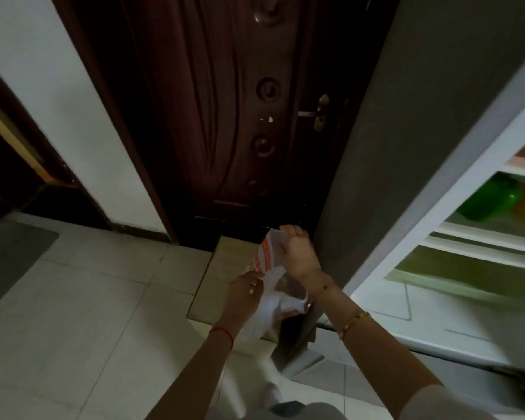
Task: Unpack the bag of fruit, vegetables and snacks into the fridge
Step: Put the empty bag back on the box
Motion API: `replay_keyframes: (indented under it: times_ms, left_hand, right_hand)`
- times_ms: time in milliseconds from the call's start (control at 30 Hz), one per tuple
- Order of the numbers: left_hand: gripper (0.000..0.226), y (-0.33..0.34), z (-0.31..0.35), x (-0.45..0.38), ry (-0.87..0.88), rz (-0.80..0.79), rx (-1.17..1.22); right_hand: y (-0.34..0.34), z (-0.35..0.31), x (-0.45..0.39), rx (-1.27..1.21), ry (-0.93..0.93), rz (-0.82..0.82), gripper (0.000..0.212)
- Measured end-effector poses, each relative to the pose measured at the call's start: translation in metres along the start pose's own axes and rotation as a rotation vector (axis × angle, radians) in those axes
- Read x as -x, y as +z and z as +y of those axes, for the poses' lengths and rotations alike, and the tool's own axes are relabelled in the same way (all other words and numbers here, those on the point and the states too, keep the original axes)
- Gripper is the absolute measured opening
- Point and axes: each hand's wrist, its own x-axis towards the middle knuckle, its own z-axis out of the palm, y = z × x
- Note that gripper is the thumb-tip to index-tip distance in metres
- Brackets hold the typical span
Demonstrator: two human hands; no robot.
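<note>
A white plastic bag (267,301) with orange print hangs low in front of me, near the floor. My left hand (244,294) grips its near edge, and my right hand (296,253) pinches the far handle, pulling the mouth apart. Something dark reddish shows through the bag's opening; I cannot tell what it is. The fridge (455,225) stands open on the right, lit inside, with white shelves. A green object (491,197) lies on a middle shelf, and orange things sit beside and above it.
A dark brown door (243,116) with a brass handle (319,113) is straight ahead. The fridge's grey side wall (385,147) rises next to the bag. Pale floor tiles (103,298) spread to the left, with a grey mat (9,256) at far left.
</note>
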Motion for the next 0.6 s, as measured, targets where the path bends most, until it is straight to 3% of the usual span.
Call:
replay_keyframes:
  times_ms: [200,333,433,600]
  left_hand:
    - [0.021,-0.02,0.005,0.015,0.297,0.033,-0.158]
    - [0.05,-0.041,0.03,0.048,0.439,0.1,-0.186]
    - [0.037,-0.049,0.033,0.067,0.513,0.097,-0.244]
    - [0.041,-0.053,0.034,0.092,0.62,0.118,-0.312]
  right_hand:
    - [-0.022,-0.002,0.066,-0.129,-0.048,0.1,0.049]
    - [-0.029,-0.001,0.116,-0.092,-0.041,0.167,0.05]
    - [-0.034,0.0,0.155,-0.081,-0.008,0.238,0.048]
    - [-0.044,0.006,0.213,-0.061,0.055,0.348,0.053]
